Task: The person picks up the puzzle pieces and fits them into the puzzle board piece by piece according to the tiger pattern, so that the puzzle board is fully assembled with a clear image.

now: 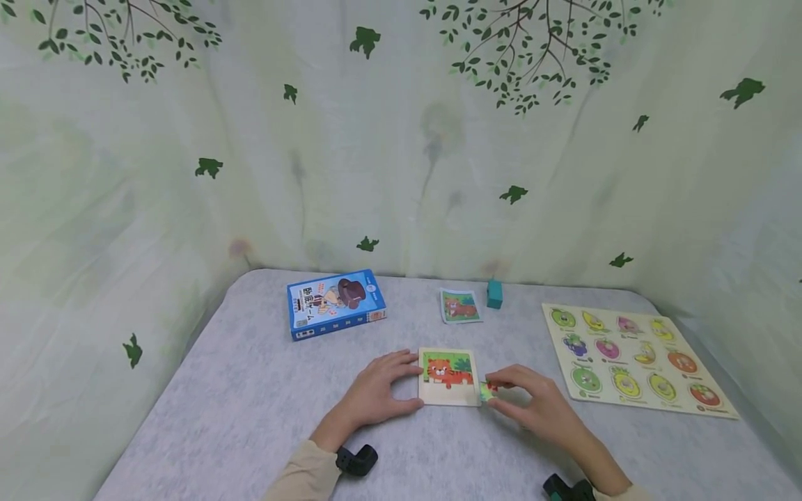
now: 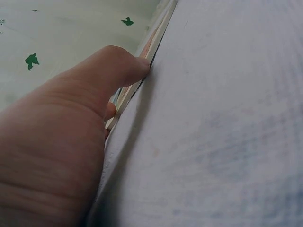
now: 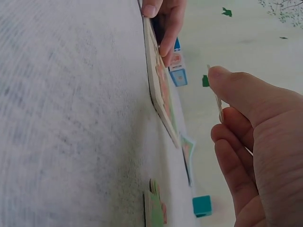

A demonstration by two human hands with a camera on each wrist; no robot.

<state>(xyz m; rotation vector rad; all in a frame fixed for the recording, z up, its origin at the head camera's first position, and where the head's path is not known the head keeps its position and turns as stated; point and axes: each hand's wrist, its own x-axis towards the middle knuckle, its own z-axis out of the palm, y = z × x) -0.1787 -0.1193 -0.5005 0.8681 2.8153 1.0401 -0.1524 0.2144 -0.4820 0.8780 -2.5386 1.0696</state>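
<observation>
A square wooden puzzle board (image 1: pixel 450 396) with a red tiger picture lies on the table, its lower strip bare. My left hand (image 1: pixel 379 391) holds it at the left side, thumb (image 2: pixel 135 68) against the near edge and fingers farther up. To the right of the board, my right hand (image 1: pixel 532 403) pinches a small puzzle piece (image 1: pixel 487 391), green with some red, between thumb and fingers. In the right wrist view this piece (image 3: pixel 219 106) appears edge-on, raised off the table. Another green piece (image 3: pixel 155 208) lies on the table below it.
A blue game box (image 1: pixel 335 306) lies at the back left. Behind the board are a small picture card (image 1: pixel 460 307) and a teal block (image 1: pixel 495 294). A fruit picture board (image 1: pixel 642 362) lies on the right, and a leaf-print curtain (image 1: pixel 401 139) hangs behind the table.
</observation>
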